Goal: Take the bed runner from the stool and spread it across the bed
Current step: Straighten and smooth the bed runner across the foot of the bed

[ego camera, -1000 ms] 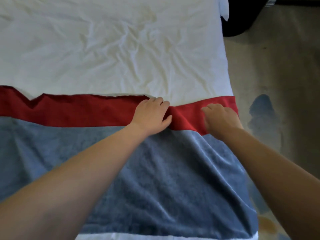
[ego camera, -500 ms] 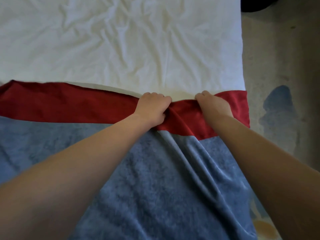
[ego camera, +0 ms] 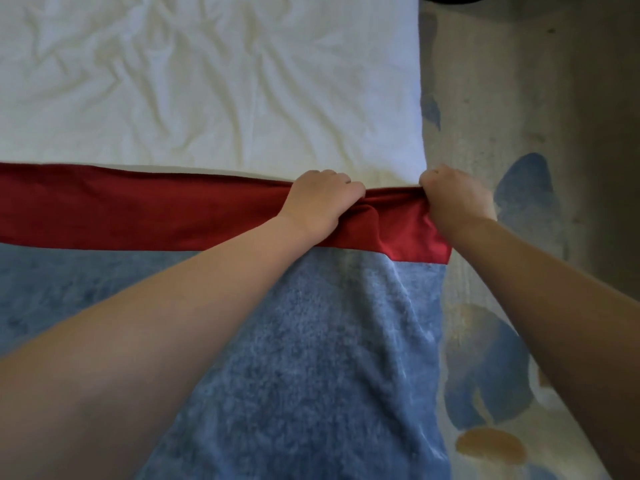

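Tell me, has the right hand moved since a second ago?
Yes. The right hand, gripping the red runner, moved outward to the edge of the white sheet.

The bed fills the left and centre of the frame, its creased white sheet exposed in the upper half. A red bed runner lies across it from the left edge to the bed's right side. Directly below, a blue plush cloth covers the lower half. A patterned carpet covers the floor at right.
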The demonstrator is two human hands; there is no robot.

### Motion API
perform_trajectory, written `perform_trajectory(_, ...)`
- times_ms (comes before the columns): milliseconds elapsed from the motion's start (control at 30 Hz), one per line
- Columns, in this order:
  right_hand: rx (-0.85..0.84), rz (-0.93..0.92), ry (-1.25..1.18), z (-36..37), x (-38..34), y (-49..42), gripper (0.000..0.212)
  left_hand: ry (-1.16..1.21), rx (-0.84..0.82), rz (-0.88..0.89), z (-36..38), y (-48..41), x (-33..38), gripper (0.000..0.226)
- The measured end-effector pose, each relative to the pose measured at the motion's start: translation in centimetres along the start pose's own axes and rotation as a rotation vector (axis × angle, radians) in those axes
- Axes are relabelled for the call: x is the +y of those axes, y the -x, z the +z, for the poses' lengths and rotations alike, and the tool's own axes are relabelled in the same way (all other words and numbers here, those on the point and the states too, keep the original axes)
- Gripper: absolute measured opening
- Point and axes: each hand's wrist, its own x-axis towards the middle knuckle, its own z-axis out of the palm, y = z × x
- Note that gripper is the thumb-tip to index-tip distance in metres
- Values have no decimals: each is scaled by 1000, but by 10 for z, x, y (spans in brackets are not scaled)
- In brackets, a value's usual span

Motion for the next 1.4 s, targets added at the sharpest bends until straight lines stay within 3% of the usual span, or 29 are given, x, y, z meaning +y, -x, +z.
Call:
perform_trajectory(267,-35,-49,-299,-5,-22,2,26,40,71,3,4,-3,0,51)
perform_trajectory(367,-42,-88,-393,-9,-48,-5,28,17,-5,-95,-5,7,-27,55)
perform_trajectory(433,-67,-107,-438,-11,-63,-12,27,-37,-81,-199,-7,13,-52,45)
perform_trajectory(567,-86,-148,-320,-9,-68,-24,25,-100,-132,-270,-1,20,-90,17)
perform_trajectory(833,-4,-8,-163,-3,-5,-38,26,-16,-97,-178,1,-7,-39,18)
perform_trajectory(1033,51,124,-198,-19,38,-38,20,-15,-17,-136,-14,-38,-8,13)
perform_trajectory(1233,-5,-29,-294,-20,-4,-40,31,-11,-13,-208,-12,-19,-53,35)
perform_trajectory(1400,-28,-156,-323,-15,-56,-42,31,1,-70,-203,-15,11,-96,25)
